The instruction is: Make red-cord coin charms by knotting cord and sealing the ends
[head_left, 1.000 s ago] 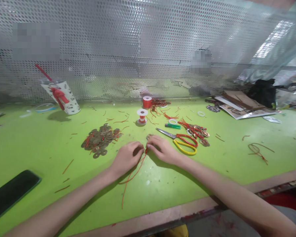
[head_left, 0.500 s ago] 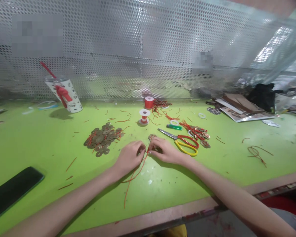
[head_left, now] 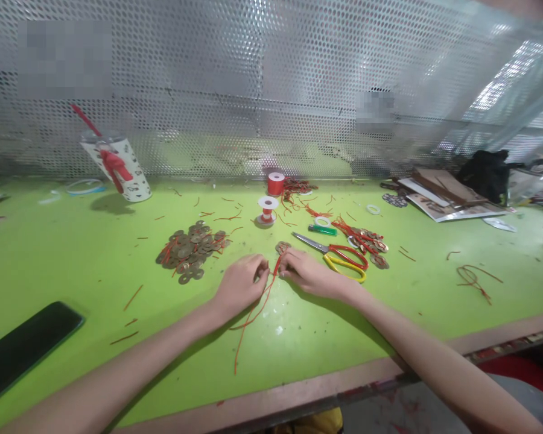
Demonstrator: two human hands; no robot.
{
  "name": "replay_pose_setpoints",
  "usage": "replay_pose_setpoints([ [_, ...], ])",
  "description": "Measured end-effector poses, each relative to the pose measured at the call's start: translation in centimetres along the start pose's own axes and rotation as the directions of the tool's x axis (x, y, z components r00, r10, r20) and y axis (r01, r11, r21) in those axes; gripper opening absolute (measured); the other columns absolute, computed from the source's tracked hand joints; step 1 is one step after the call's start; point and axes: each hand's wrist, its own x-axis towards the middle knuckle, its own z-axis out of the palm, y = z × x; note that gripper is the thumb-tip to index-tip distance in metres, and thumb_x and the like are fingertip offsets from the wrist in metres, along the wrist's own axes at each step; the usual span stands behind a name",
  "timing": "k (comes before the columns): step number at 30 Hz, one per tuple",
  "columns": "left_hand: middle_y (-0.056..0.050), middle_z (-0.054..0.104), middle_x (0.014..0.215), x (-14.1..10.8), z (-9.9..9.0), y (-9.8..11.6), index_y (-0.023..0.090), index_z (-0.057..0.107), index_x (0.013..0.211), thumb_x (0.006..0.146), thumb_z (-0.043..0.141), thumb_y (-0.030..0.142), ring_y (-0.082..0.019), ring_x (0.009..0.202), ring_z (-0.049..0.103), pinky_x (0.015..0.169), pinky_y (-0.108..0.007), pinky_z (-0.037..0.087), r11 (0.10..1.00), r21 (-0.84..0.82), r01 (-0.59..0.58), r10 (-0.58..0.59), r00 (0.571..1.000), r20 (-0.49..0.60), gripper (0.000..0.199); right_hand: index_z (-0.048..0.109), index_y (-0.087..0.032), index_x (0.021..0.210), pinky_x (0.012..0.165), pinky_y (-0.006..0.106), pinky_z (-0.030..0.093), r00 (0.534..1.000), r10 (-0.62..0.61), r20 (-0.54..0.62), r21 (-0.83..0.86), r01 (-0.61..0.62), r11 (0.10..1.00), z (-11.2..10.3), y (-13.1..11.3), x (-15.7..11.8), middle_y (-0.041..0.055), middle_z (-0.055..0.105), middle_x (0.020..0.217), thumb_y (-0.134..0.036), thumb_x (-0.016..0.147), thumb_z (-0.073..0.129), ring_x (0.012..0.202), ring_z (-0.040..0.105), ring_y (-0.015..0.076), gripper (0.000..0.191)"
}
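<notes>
My left hand (head_left: 245,278) is closed in a pinch just left of a red cord (head_left: 270,289); what its fingertips hold is too small to make out. My right hand (head_left: 304,271) pinches the upper part of that cord, whose loose ends trail down and left over the green table. Right behind my right fingers lie a few bronze coins (head_left: 282,247). Scissors (head_left: 330,250) with one red and one yellow handle rest to the right of these coins. A green lighter (head_left: 323,230) is just behind the scissors.
A coin pile (head_left: 190,250) lies left, red-corded coins (head_left: 366,241) right. Behind stand two spools (head_left: 276,184) (head_left: 267,212). A tilted cup (head_left: 120,169) is back left, a black phone (head_left: 31,349) front left. Papers (head_left: 443,193) lie back right, before a perforated metal screen (head_left: 235,90).
My hands have moved slightly apart, and more of the red cord shows between them. The whole view has shifted a little.
</notes>
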Motion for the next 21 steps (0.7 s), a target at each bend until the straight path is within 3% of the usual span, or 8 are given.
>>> replay_pose_setpoints([
  [9,-0.003,0.065,0.077,0.1,-0.2,0.0,0.020,0.058,0.083,0.092,0.052,0.022,-0.020,0.072,0.059,0.067,-0.032,0.041,1.000,-0.018,-0.005,0.005,1.000,-0.018,0.012,0.055,-0.020,0.094,0.084,0.039,0.049,1.000,0.010,0.011,0.021,-0.011,1.000,-0.3,0.0,0.0,0.0079,0.060,0.095,-0.021,0.102,0.047,0.090,0.056,0.0224,0.011],
  [15,-0.001,0.068,0.077,0.1,-1.2,0.3,0.019,0.062,0.088,0.096,0.054,0.031,-0.017,0.070,0.063,0.069,-0.029,0.047,0.928,-0.373,0.006,-0.015,1.000,-0.021,0.017,0.056,-0.020,0.096,0.071,0.031,0.048,0.991,0.121,-0.052,0.187,-0.109,0.976,-0.3,-0.1,-0.1,0.0045,0.063,0.089,-0.025,0.101,0.048,0.076,0.058,0.0183,0.011],
  [21,-0.003,0.073,0.077,0.1,-1.3,0.3,0.019,0.060,0.087,0.091,0.058,0.032,-0.014,0.060,0.061,0.062,-0.028,0.050,0.808,-0.579,0.108,-0.060,0.993,0.102,0.014,0.061,-0.020,0.102,0.074,0.031,0.050,0.978,0.186,-0.095,0.353,-0.142,0.925,0.0,-0.6,0.0,0.0036,0.068,0.091,-0.021,0.097,0.055,0.080,0.063,0.0180,0.008],
])
